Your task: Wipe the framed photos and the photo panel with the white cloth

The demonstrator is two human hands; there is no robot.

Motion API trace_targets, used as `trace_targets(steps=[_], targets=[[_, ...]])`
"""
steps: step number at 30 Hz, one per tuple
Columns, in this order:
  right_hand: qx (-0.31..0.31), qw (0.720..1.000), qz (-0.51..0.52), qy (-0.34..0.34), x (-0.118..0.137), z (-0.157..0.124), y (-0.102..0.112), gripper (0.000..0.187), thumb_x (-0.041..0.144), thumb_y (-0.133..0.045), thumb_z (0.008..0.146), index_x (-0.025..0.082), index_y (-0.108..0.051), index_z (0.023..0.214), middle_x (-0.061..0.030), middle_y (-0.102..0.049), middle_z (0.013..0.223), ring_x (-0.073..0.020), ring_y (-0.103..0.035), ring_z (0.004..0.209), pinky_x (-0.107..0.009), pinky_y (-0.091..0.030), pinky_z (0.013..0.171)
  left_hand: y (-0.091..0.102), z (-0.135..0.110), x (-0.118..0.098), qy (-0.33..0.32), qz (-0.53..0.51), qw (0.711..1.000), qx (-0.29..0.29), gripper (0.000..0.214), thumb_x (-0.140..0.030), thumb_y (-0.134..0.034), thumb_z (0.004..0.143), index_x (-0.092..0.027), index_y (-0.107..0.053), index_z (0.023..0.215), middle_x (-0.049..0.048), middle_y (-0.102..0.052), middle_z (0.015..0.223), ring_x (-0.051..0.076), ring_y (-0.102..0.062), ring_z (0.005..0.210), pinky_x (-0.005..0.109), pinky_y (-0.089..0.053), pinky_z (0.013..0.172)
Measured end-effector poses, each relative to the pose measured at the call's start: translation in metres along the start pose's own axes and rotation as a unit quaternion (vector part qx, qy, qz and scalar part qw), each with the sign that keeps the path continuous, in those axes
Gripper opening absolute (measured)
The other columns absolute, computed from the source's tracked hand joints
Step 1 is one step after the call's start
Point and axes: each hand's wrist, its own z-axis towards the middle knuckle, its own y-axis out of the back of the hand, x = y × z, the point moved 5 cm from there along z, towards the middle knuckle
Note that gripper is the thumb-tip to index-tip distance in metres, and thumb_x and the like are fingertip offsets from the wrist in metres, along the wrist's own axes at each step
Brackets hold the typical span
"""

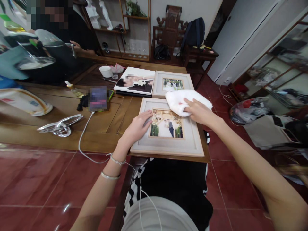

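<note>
A light wooden picture frame [192, 144] with a wide pale mat lies flat at the near edge of the wooden table, holding a photo of a couple. My left hand [138, 126] rests on its left side, with outstretched fingers reaching the edge of the photo. At the frame's upper right corner, my right hand [196, 110] grips a folded white towel [185, 96], which covers that corner. A second similar frame [157, 84] lies just behind, partly under the towel. Beside it on the left is a photo panel [141, 80] on top of a dark flat item.
On the table's left are a silver hair clip [61, 125], a phone [98, 98] with a white cable, a dropper bottle [74, 89] and a white bowl [106, 71]. Across the table sits another person [79, 35]. A carved chair [170, 32] stands behind.
</note>
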Motion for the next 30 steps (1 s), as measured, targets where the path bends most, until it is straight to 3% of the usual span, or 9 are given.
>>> trace_targets(steps=[5, 9, 13, 16, 19, 24, 30], targets=[[0.009, 0.999, 0.006, -0.039, 0.004, -0.026, 0.003, 0.042, -0.004, -0.043, 0.067, 0.015, -0.070, 0.093, -0.0150, -0.060, 0.125, -0.0317, -0.058, 0.108, -0.046, -0.042, 0.095, 0.001, 0.000, 0.000, 0.001, 0.010, 1.000, 0.003, 0.037, -0.029, -0.049, 0.093, -0.013, -0.060, 0.124, 0.0149, -0.058, 0.134, 0.026, -0.051, 0.128, 0.046, -0.038, 0.110], [0.029, 0.999, 0.017, -0.028, 0.044, -0.049, 0.015, 0.046, -0.007, -0.041, 0.063, 0.016, -0.069, 0.092, -0.0142, -0.065, 0.114, -0.0354, -0.054, 0.113, -0.048, -0.046, 0.090, 0.000, 0.000, 0.001, -0.006, 0.016, 1.000, 0.000, 0.038, -0.027, -0.048, 0.092, -0.011, -0.059, 0.124, 0.0161, -0.058, 0.133, 0.025, -0.051, 0.128, 0.045, -0.038, 0.110], [0.059, 0.997, 0.046, -0.003, 0.089, -0.089, 0.029, 0.050, -0.005, -0.044, 0.060, 0.019, -0.069, 0.095, -0.0153, -0.061, 0.125, -0.0376, -0.051, 0.121, -0.052, -0.049, 0.092, 0.000, 0.000, 0.000, -0.011, 0.016, 1.000, -0.004, 0.037, -0.027, -0.049, 0.092, -0.013, -0.060, 0.124, 0.0149, -0.059, 0.132, 0.025, -0.052, 0.127, 0.045, -0.039, 0.110], [0.041, 0.996, 0.076, 0.008, 0.114, -0.116, 0.038, 0.053, -0.002, -0.047, 0.060, 0.027, -0.069, 0.098, -0.0111, -0.062, 0.126, -0.0345, -0.054, 0.121, -0.049, -0.052, 0.091, 0.001, 0.001, -0.001, -0.010, 0.016, 1.000, -0.001, 0.036, -0.027, -0.049, 0.092, -0.013, -0.060, 0.123, 0.0148, -0.059, 0.133, 0.025, -0.052, 0.127, 0.045, -0.039, 0.110], [0.012, 0.995, 0.101, 0.006, 0.125, -0.124, 0.039, 0.050, 0.001, -0.049, 0.062, 0.026, -0.069, 0.101, -0.0133, -0.062, 0.127, -0.0349, -0.055, 0.121, -0.049, -0.052, 0.093, 0.001, 0.001, -0.001, -0.007, 0.014, 1.000, 0.001, 0.037, -0.027, -0.049, 0.092, -0.011, -0.060, 0.123, 0.0161, -0.058, 0.133, 0.025, -0.052, 0.127, 0.044, -0.038, 0.110], [0.009, 0.992, 0.121, -0.032, 0.108, -0.094, 0.017, 0.048, 0.004, -0.050, 0.066, 0.018, -0.066, 0.109, -0.0170, -0.058, 0.131, -0.0372, -0.040, 0.133, -0.055, -0.040, 0.105, 0.002, 0.000, 0.000, -0.006, 0.007, 1.000, 0.001, 0.037, -0.028, -0.051, 0.091, -0.014, -0.059, 0.125, 0.0144, -0.058, 0.133, 0.025, -0.052, 0.127, 0.046, -0.039, 0.109], [-0.091, 0.986, 0.091, -0.109, 0.049, -0.035, -0.004, 0.053, 0.004, -0.046, 0.075, 0.010, -0.056, 0.126, -0.0176, -0.042, 0.146, -0.0389, -0.028, 0.139, -0.060, -0.027, 0.110, 0.003, 0.000, 0.000, -0.008, 0.007, 1.000, 0.006, 0.039, -0.028, -0.052, 0.091, -0.012, -0.058, 0.126, 0.0158, -0.058, 0.133, 0.025, -0.052, 0.127, 0.044, -0.038, 0.110]])
